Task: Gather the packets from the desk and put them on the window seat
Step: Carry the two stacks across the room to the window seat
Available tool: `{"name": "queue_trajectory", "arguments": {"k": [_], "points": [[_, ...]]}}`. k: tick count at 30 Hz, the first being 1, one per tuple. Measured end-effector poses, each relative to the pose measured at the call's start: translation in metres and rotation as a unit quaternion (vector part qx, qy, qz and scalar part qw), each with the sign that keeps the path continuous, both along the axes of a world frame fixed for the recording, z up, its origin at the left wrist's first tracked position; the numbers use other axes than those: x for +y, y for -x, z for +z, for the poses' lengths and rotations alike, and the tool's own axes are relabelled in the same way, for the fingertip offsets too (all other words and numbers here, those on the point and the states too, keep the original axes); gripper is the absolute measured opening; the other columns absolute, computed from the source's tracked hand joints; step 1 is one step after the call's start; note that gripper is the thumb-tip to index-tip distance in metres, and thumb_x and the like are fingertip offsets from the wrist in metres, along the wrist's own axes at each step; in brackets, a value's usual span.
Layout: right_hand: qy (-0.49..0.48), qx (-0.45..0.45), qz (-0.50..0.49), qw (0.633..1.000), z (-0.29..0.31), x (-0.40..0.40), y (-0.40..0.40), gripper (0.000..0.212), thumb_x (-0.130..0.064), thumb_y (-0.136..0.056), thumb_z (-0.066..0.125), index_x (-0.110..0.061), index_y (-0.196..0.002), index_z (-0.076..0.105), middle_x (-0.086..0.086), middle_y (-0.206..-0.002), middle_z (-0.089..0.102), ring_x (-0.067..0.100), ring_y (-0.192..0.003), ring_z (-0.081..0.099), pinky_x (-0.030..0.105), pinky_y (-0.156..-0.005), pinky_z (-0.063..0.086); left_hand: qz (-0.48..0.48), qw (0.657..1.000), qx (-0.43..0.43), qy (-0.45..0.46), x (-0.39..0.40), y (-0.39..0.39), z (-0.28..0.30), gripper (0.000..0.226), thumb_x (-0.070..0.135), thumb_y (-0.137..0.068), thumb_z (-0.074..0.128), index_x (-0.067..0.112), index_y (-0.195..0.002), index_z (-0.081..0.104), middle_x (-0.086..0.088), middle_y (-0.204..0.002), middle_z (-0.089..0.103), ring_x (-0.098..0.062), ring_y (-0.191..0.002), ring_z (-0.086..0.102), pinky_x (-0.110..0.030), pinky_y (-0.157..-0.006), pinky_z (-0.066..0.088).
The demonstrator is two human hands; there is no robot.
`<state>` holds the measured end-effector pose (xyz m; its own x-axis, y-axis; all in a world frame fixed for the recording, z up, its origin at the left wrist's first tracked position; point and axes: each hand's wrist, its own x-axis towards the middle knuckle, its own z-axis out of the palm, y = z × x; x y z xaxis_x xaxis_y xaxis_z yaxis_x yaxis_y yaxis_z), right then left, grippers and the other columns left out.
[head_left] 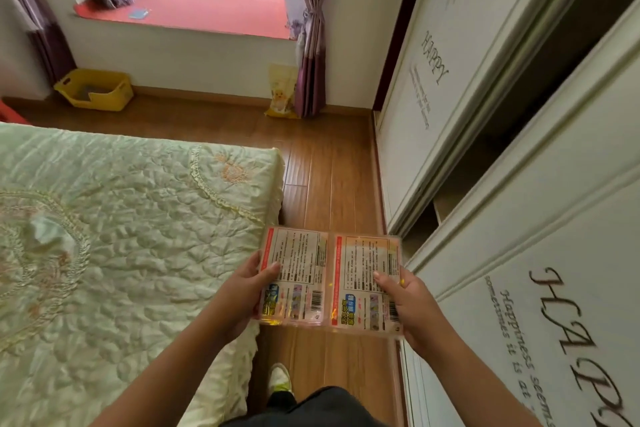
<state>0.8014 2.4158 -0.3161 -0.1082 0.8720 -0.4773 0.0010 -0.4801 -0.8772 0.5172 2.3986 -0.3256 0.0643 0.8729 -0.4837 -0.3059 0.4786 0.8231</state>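
I carry two flat printed packets side by side in front of me, over the wooden floor. My left hand [247,291] grips the left packet [298,274] by its left edge, thumb on top. My right hand [408,305] grips the right packet [360,274] by its right edge. Both packets show white text panels, red borders and barcodes. The window seat [207,10], covered in red, lies far ahead under the window, with a small grey-blue item [138,14] on it. The desk is out of view.
A bed with a pale green quilt [121,236] fills the left. A white sliding wardrobe [502,149] lines the right. Between them runs a strip of wooden floor [329,166]. A yellow basket [95,88] and a yellow bag [282,92] stand below the window seat, beside purple curtains [313,45].
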Motion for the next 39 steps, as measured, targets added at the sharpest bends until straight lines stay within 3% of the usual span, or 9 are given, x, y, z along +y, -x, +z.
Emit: {"name": "queue_trajectory", "arguments": {"k": [5, 9, 18, 21, 24, 28, 30, 39], "points": [[-0.014, -0.010, 0.002, 1.000, 0.010, 0.060, 0.034, 0.020, -0.020, -0.100, 0.061, -0.018, -0.119, 0.063, 0.005, -0.100, 0.083, 0.026, -0.091, 0.081, 0.037, -0.067, 0.066, -0.001, 1.000, 0.004, -0.008, 0.064, 0.038, 0.006, 0.024, 0.015, -0.100, 0.055, 0.018, -0.123, 0.060, -0.015, -0.106, 0.079, -0.036, -0.093, 0.077, -0.047, -0.071, 0.065], [-0.009, -0.011, 0.002, 1.000, 0.010, 0.091, 0.044, 0.021, -0.021, -0.099, 0.061, -0.019, -0.120, 0.062, 0.005, -0.101, 0.083, 0.026, -0.093, 0.081, 0.042, -0.073, 0.066, -0.001, 1.000, -0.001, -0.006, 0.099, 0.049, 0.005, 0.023, 0.013, -0.100, 0.054, 0.016, -0.123, 0.060, -0.016, -0.104, 0.079, -0.035, -0.090, 0.078, -0.043, -0.066, 0.066], [0.009, 0.010, -0.009, 1.000, -0.003, 0.189, 0.037, 0.022, -0.017, -0.099, 0.061, -0.014, -0.121, 0.062, 0.009, -0.101, 0.083, 0.028, -0.092, 0.081, 0.038, -0.067, 0.066, -0.011, 1.000, 0.014, 0.021, 0.192, 0.044, -0.013, 0.025, 0.015, -0.100, 0.055, 0.016, -0.125, 0.059, -0.017, -0.110, 0.078, -0.035, -0.097, 0.076, -0.049, -0.074, 0.065], [0.010, 0.013, -0.015, 1.000, -0.012, 0.236, 0.028, 0.024, -0.019, -0.099, 0.061, -0.016, -0.122, 0.062, 0.009, -0.103, 0.082, 0.028, -0.093, 0.080, 0.047, -0.076, 0.065, -0.013, 0.999, 0.029, 0.023, 0.238, 0.034, -0.015, 0.025, 0.015, -0.100, 0.054, 0.014, -0.125, 0.058, -0.018, -0.110, 0.077, -0.037, -0.099, 0.075, -0.057, -0.084, 0.059], [0.009, 0.014, -0.011, 1.000, -0.015, 0.287, 0.016, 0.026, -0.021, -0.099, 0.062, -0.017, -0.124, 0.062, 0.008, -0.106, 0.082, 0.028, -0.096, 0.080, 0.054, -0.085, 0.063, -0.006, 0.999, 0.031, 0.028, 0.286, 0.020, -0.009, 0.027, 0.015, -0.099, 0.056, 0.014, -0.125, 0.058, -0.018, -0.109, 0.078, -0.036, -0.096, 0.076, -0.057, -0.081, 0.060], [0.000, 0.015, 0.005, 1.000, -0.010, 0.353, 0.000, 0.024, -0.025, -0.099, 0.062, -0.021, -0.122, 0.063, 0.003, -0.104, 0.082, 0.024, -0.094, 0.080, 0.044, -0.075, 0.066, 0.001, 1.000, 0.020, 0.014, 0.348, 0.003, 0.006, 0.032, 0.016, -0.093, 0.059, 0.014, -0.125, 0.058, -0.015, -0.104, 0.079, -0.033, -0.092, 0.078, -0.040, -0.066, 0.065], [-0.003, 0.012, 0.018, 1.000, -0.008, 0.381, -0.006, 0.024, -0.027, -0.098, 0.062, -0.023, -0.121, 0.063, 0.001, -0.103, 0.083, 0.022, -0.092, 0.081, 0.041, -0.071, 0.066, 0.014, 1.000, 0.016, 0.010, 0.373, -0.002, 0.011, 0.030, 0.016, -0.095, 0.059, 0.015, -0.125, 0.059, -0.015, -0.105, 0.080, -0.033, -0.093, 0.078, -0.039, -0.066, 0.065], [0.003, 0.019, 0.057, 0.998, -0.007, 0.477, 0.000, 0.026, -0.027, -0.099, 0.061, -0.021, -0.125, 0.062, 0.005, -0.106, 0.082, 0.027, -0.096, 0.080, 0.046, -0.076, 0.065, 0.040, 0.999, 0.021, 0.005, 0.451, 0.003, 0.019, 0.024, 0.012, -0.099, 0.054, 0.012, -0.123, 0.058, -0.014, -0.103, 0.080, -0.032, -0.094, 0.078, -0.038, -0.067, 0.065]]}}
